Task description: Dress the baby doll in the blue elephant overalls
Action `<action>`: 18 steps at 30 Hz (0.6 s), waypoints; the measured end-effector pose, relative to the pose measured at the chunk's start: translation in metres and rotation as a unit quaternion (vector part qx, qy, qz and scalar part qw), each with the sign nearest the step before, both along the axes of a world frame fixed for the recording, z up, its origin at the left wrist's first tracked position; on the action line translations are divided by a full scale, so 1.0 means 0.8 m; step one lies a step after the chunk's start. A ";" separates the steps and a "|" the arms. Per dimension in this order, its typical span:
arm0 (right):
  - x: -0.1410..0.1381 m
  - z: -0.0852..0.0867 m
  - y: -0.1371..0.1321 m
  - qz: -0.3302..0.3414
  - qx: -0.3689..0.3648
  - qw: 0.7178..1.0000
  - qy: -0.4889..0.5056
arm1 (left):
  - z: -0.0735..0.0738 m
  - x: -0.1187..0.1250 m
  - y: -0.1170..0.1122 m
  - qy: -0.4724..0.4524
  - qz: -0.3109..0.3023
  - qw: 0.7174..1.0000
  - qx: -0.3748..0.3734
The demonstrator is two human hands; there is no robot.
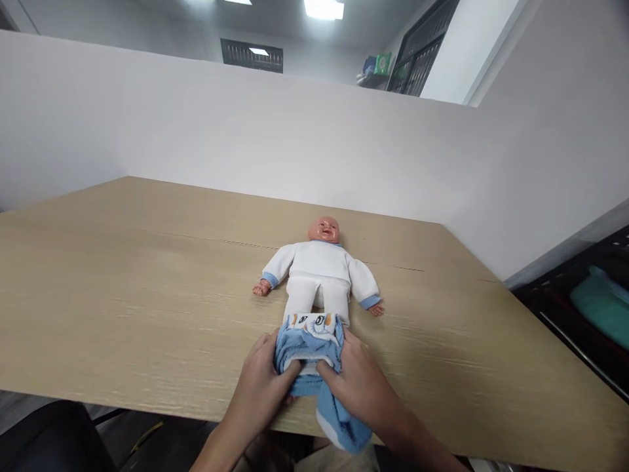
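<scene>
A baby doll (322, 260) lies on its back on the table, head away from me, in a white top with blue cuffs and white leggings. Blue fuzzy doll pants (308, 341) with a white, cartoon-eyed panel are bunched around its lower legs. My left hand (265, 373) grips their left side, thumb tucked at the opening. On the right side, my right hand (356, 373) holds the same cloth with its thumb inside. One pant leg (341, 419) hangs down past the table's near edge. A bit of the doll's foot shows under my left hand; the other foot is hidden.
The wooden table (171, 295) spreads wide on both sides of the doll. A white partition wall (270, 144) rises behind it. At the far right stands a black crate (555, 314) with green cloth inside. A dark chair (49, 436) is at the lower left.
</scene>
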State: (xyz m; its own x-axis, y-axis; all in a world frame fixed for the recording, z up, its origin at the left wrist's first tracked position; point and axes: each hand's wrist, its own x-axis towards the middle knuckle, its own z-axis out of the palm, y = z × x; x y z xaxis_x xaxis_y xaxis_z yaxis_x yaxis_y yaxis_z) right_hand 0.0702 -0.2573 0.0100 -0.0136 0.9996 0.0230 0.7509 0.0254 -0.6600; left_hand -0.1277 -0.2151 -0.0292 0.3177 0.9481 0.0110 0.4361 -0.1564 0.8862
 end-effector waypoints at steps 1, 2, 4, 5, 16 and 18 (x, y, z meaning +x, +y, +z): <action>0.000 -0.004 0.004 -0.005 0.004 1.000 0.003 | -0.001 0.001 0.006 0.000 -0.002 1.000 0.010; 0.001 -0.008 0.009 -0.012 0.010 1.000 0.006 | -0.002 0.003 0.013 0.003 -0.003 1.000 0.020; 0.004 -0.014 0.020 -0.024 0.025 0.999 0.014 | -0.001 0.006 0.026 0.016 -0.005 0.999 0.039; 0.006 -0.015 0.026 -0.028 0.035 0.999 0.018 | 0.000 0.007 0.032 0.022 -0.004 0.999 0.047; 0.005 0.052 0.019 0.033 -0.034 0.997 -0.063 | 0.036 -0.010 0.009 -0.027 -0.036 0.996 -0.079; 0.000 0.054 0.018 0.034 -0.053 0.995 -0.080 | 0.031 -0.015 0.003 -0.007 -0.033 0.995 -0.094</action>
